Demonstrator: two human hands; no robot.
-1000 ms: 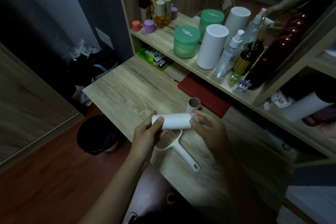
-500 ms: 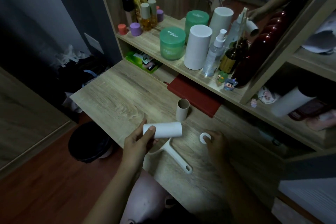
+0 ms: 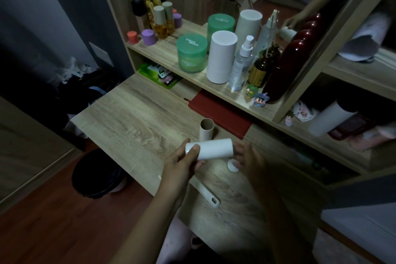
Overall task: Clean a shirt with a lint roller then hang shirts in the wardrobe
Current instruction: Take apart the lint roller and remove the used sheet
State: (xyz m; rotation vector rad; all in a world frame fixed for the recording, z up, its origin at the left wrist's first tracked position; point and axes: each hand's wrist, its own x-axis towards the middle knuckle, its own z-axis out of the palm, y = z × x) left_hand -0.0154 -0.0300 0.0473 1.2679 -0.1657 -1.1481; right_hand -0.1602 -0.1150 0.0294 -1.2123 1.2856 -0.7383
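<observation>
Lint roller refill (image 3: 212,149), white, horizontal: left end gripped by left hand (image 3: 180,165), fingers (image 3: 194,150) curled round it. Right hand (image 3: 250,161): fingers spread and relaxed, holding nothing, just beside the refill's right end. Round white cap (image 3: 232,167): on bench (image 3: 132,122), partly under right fingers. Cardboard core (image 3: 206,129): upright, just beyond the fingers. Roller handle (image 3: 209,196): flat on bench, nearer than left fingers

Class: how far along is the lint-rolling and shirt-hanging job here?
Done: a bare cardboard core stands on the desk and a small white cap lies beside the right hand. In hand: the left hand grips a full white roll; the right hand is open at its end. Left: fitting it on the roller handle on the desk, rolling, hanging; no shirt shows.
</observation>
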